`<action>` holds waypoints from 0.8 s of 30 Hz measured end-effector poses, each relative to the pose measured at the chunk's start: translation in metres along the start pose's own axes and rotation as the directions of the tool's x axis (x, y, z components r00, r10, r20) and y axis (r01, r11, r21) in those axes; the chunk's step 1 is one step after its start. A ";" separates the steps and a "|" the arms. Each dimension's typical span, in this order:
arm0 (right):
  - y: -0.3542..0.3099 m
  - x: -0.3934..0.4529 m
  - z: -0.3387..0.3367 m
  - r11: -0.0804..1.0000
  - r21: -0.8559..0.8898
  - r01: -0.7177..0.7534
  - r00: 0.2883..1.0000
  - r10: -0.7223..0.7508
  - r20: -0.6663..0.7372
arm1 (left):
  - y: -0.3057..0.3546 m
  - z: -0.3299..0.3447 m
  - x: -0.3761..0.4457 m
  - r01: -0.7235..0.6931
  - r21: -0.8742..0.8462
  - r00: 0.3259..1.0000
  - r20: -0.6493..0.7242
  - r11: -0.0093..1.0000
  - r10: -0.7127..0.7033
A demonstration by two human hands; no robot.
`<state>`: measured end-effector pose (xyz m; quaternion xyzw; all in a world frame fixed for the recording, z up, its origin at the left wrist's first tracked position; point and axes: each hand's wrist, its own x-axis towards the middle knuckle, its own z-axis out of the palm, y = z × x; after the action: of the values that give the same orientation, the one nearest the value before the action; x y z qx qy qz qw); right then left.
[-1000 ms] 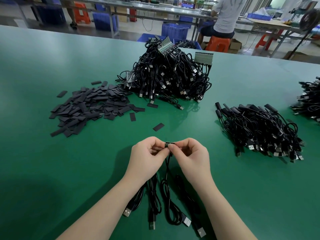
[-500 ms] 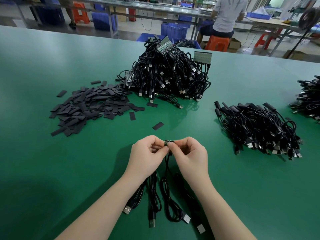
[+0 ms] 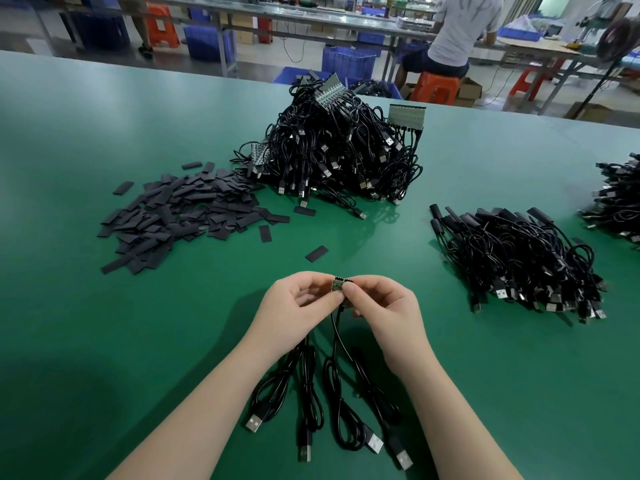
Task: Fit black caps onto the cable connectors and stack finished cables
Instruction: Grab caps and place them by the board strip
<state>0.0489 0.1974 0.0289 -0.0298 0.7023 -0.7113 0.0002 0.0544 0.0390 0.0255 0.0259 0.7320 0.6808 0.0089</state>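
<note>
Since a second ago both hands have tipped the small connector board [image 3: 338,284] up, so its green component face now shows toward the camera where before only a dark edge was seen. Left hand [image 3: 297,308] and right hand [image 3: 380,310] meet over the near middle of the green table [image 3: 69,150], thumbs and forefingers curled in and pinching the board from either side, the other fingers loosely curled. Its markings are too small to read, and no other writing is legible.

From the board, black cables [image 3: 334,344] drop toward the person, their long axis running near to far, and end in USB plugs [image 3: 374,443] lying flat on the table between the forearms (metal ends pointing at the near edge).

Beyond the hands, one loose cap [image 3: 316,253] lies alone; the pile of black caps [image 3: 180,213] spreads to the far left, touching a tall heap of uncapped cables [image 3: 339,157]. Capped cables are stacked at the right [image 3: 519,258], well apart from the hands.

Behind the matte table runs a workshop with long benches, blue crates [image 3: 348,62] and orange stools [image 3: 436,87]; a seated person [image 3: 460,32] faces away.
</note>
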 end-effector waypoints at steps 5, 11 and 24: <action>-0.004 -0.002 0.002 0.998 0.065 0.009 0.999 -0.006 -0.047 | 0.004 -0.001 -0.001 0.047 -0.070 0.995 0.096 0.996 -0.040; -0.001 -0.005 0.006 0.997 -0.051 0.061 0.969 -0.072 -0.236 | 0.003 0.004 -0.003 -0.050 -0.136 0.999 -0.020 0.989 0.048; -0.004 -0.006 0.011 0.995 0.096 -0.036 0.998 0.040 -0.044 | 0.000 0.005 -0.002 -0.082 -0.001 0.992 -0.100 0.997 0.081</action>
<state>0.0556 0.1868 0.0325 -0.0001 0.6678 -0.7443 -0.0009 0.0563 0.0436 0.0248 0.0218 0.7281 0.6829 -0.0554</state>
